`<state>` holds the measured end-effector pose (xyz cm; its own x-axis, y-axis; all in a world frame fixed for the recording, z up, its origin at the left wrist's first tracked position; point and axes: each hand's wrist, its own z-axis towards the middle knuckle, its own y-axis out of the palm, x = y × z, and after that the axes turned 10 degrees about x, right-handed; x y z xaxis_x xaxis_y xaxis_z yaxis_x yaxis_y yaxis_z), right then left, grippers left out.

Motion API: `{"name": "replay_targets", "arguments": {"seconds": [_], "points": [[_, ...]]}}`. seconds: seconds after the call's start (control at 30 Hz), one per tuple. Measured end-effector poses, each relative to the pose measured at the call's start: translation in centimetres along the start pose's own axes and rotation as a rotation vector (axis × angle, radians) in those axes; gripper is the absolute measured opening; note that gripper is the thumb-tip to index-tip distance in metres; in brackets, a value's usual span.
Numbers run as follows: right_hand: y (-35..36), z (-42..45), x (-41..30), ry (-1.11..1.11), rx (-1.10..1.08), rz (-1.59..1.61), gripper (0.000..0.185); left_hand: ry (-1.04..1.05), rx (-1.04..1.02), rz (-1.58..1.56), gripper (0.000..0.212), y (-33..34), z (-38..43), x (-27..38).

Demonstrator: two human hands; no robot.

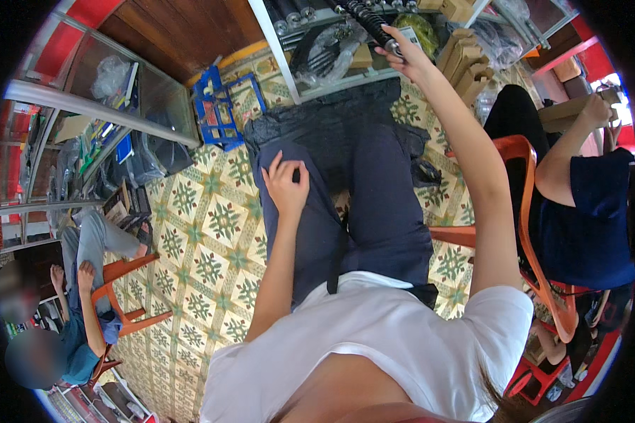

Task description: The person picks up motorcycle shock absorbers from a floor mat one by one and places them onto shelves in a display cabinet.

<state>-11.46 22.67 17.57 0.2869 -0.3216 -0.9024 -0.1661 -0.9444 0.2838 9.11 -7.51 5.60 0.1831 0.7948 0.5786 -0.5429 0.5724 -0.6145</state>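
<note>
My right hand (406,55) stretches out to the shelves ahead, its fingers around the lower end of a black coil-spring shock absorber (371,22). The shock absorber slants up and to the left from my grip, and its far end reaches the picture's top edge. On my left thigh rests my left hand (287,185), palm down and without anything in it, thumb and forefinger curved towards each other. Black plastic sheeting (323,113) lies on the floor between my knees and the shelf unit.
A metal-framed shelf unit (344,92) ahead holds plastic-wrapped parts and brown cardboard boxes (463,61). A blue plastic rack (214,113) stands on the patterned tile floor (211,238). One person sits on an orange chair (529,211) close at right, another at far left.
</note>
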Motion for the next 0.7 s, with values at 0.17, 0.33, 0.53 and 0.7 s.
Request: {"name": "replay_targets", "arguments": {"seconds": [0.17,0.33,0.53,0.7], "points": [[-3.7,-9.5,3.3,0.072,0.113,-0.066,0.038,-0.019,0.028,-0.061,0.008,0.0,-0.1,0.1],[-4.4,-15.4,10.2,0.32,0.063,0.104,0.042,-0.008,0.048,-0.095,0.007,0.3,-0.5,0.1],[-2.3,-16.2,17.9,0.631,0.02,0.43,0.049,-0.032,0.045,-0.127,0.008,-0.5,-0.9,0.3],[0.6,-12.9,23.2,0.885,0.024,0.681,0.05,-0.06,0.068,-0.179,0.004,-1.0,-1.3,-0.1]]}}
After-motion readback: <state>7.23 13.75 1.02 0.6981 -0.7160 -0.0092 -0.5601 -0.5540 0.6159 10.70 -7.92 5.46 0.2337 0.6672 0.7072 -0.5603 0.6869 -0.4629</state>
